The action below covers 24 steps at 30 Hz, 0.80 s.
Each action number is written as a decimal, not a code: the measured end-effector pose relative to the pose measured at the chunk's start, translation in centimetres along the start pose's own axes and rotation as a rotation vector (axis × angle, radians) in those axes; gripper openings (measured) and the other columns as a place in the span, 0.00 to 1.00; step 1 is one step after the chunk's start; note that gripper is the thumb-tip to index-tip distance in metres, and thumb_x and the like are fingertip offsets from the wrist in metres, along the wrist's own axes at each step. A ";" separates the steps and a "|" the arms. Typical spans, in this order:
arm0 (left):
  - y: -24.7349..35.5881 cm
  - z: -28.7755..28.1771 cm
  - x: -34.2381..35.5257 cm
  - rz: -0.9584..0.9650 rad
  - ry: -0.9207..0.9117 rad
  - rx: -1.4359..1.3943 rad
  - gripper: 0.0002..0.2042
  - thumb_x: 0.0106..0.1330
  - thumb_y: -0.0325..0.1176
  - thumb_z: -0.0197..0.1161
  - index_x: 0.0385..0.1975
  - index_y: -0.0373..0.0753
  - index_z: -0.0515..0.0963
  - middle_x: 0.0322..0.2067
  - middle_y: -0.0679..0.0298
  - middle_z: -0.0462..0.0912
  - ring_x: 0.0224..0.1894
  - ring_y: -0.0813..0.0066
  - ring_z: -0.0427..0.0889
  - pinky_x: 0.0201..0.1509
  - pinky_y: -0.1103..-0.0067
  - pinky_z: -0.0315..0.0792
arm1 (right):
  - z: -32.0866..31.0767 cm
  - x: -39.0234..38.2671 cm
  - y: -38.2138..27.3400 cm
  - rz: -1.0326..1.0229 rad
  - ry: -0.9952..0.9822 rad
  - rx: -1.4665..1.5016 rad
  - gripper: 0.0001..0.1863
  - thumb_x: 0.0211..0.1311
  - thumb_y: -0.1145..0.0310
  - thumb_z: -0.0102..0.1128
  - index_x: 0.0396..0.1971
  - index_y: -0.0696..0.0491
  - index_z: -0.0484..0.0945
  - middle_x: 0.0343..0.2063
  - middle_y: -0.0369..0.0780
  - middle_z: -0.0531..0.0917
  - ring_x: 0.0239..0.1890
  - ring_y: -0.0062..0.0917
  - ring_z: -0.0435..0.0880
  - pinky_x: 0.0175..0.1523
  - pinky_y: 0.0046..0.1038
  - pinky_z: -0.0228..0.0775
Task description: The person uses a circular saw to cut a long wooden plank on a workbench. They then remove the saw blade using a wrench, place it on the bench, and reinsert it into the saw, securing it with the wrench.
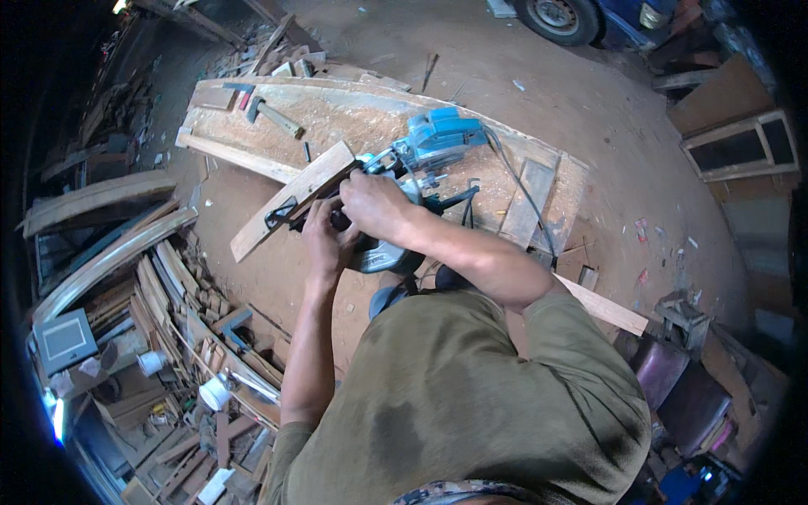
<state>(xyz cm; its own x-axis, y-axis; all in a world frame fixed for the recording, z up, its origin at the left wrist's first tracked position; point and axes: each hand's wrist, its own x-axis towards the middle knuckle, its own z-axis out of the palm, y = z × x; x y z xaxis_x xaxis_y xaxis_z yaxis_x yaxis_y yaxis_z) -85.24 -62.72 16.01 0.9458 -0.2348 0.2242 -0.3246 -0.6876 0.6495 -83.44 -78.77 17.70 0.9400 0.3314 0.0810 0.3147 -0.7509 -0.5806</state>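
A grey and black power tool (383, 257) sits at the workbench's near edge, with a pale board (265, 231) along its black fence and a black clamp-like fitting on the board. My left hand (326, 236) has its fingers curled on the tool's black part, just right of the board. My right hand (374, 202) is closed at the fence beside it; what its fingers hold is hidden. Just beyond lies a blue power planer (444, 130) with a cable. A hammer (278, 118), a red-handled tool (246, 99) and wood shavings lie on the bench (353, 109).
Stacked offcuts and planks (168, 286) fill the left side, with white buckets (215, 394). A vehicle's wheel (555, 17) stands at the top. Wooden frames (732, 177) lean at the right, near a purple padded seat (673, 379). A plank (606, 307) juts out at my right.
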 end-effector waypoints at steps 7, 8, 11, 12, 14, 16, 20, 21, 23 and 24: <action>0.1 -0.2 -0.3 0.056 0.002 -0.026 0.23 0.51 0.39 0.80 0.42 0.32 0.81 0.32 0.56 0.79 0.34 0.63 0.78 0.39 0.71 0.73 | 0.4 -0.4 0.2 -0.203 0.048 0.053 0.09 0.54 0.72 0.63 0.32 0.62 0.83 0.37 0.52 0.81 0.43 0.44 0.86 0.44 0.40 0.82; 0.2 -0.3 -0.5 0.048 0.004 -0.025 0.23 0.51 0.38 0.80 0.42 0.32 0.81 0.32 0.56 0.79 0.33 0.63 0.78 0.39 0.71 0.73 | 0.2 -0.8 -0.3 -0.119 0.064 0.060 0.09 0.55 0.72 0.63 0.33 0.62 0.82 0.37 0.52 0.81 0.43 0.43 0.86 0.43 0.40 0.82; 0.8 -0.4 -0.5 -0.040 -0.063 0.003 0.22 0.51 0.36 0.79 0.44 0.32 0.81 0.34 0.56 0.80 0.34 0.64 0.78 0.39 0.72 0.74 | 1.2 -0.3 -0.3 0.014 0.067 0.018 0.09 0.55 0.72 0.63 0.33 0.62 0.82 0.38 0.52 0.80 0.42 0.43 0.86 0.43 0.40 0.82; 0.9 -0.5 -0.5 -0.081 -0.096 0.016 0.22 0.52 0.36 0.79 0.44 0.32 0.81 0.34 0.56 0.80 0.34 0.64 0.79 0.39 0.72 0.74 | 1.3 -0.3 0.0 -0.033 0.064 0.018 0.09 0.55 0.72 0.63 0.33 0.62 0.82 0.38 0.52 0.80 0.41 0.43 0.86 0.43 0.41 0.82; -0.1 0.0 -0.4 0.013 -0.027 -0.012 0.22 0.52 0.34 0.79 0.45 0.32 0.82 0.34 0.57 0.80 0.33 0.67 0.79 0.39 0.74 0.74 | 1.4 -0.4 0.3 -0.124 0.084 0.031 0.09 0.55 0.72 0.63 0.33 0.62 0.82 0.38 0.52 0.80 0.40 0.43 0.86 0.43 0.41 0.82; -0.6 0.2 -0.9 0.038 0.017 -0.051 0.22 0.52 0.33 0.79 0.46 0.32 0.82 0.34 0.59 0.80 0.33 0.69 0.79 0.38 0.75 0.74 | 1.2 -0.6 0.4 -0.212 0.130 0.055 0.10 0.55 0.72 0.63 0.34 0.63 0.81 0.38 0.52 0.81 0.40 0.43 0.86 0.43 0.41 0.82; 0.6 0.0 -0.6 -0.031 0.015 -0.072 0.22 0.51 0.31 0.79 0.46 0.32 0.82 0.33 0.61 0.79 0.34 0.73 0.79 0.38 0.77 0.74 | 0.1 -0.8 -0.4 -0.011 0.143 0.029 0.09 0.56 0.73 0.62 0.34 0.62 0.81 0.38 0.52 0.81 0.39 0.43 0.87 0.43 0.41 0.82; 0.8 0.1 -0.5 -0.049 0.008 -0.055 0.22 0.51 0.30 0.79 0.46 0.32 0.82 0.33 0.61 0.79 0.34 0.73 0.79 0.38 0.77 0.74 | 0.7 -0.6 -0.2 0.013 0.096 0.029 0.09 0.56 0.73 0.62 0.34 0.62 0.81 0.37 0.52 0.81 0.39 0.43 0.87 0.43 0.42 0.82; 0.9 0.2 -0.6 -0.073 0.010 -0.092 0.21 0.51 0.31 0.78 0.45 0.32 0.82 0.33 0.60 0.80 0.35 0.72 0.79 0.39 0.76 0.74 | 1.2 -0.6 -0.2 0.018 0.073 0.071 0.09 0.56 0.73 0.62 0.34 0.62 0.81 0.37 0.51 0.82 0.40 0.44 0.87 0.43 0.41 0.82; 0.8 0.3 -0.8 -0.087 0.012 -0.108 0.21 0.52 0.31 0.78 0.45 0.32 0.82 0.33 0.59 0.80 0.35 0.71 0.79 0.39 0.76 0.74 | 1.4 -0.6 -0.2 0.019 0.061 0.093 0.09 0.56 0.73 0.62 0.34 0.62 0.81 0.36 0.51 0.82 0.40 0.44 0.87 0.43 0.41 0.82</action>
<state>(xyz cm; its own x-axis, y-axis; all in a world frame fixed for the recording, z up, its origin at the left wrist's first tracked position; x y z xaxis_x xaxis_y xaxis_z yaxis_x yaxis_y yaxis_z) -86.23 -63.29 16.20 0.9706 -0.1688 0.1713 -0.2399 -0.6269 0.7413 -84.26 -78.09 16.64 0.9528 0.2803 0.1165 0.2859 -0.6993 -0.6552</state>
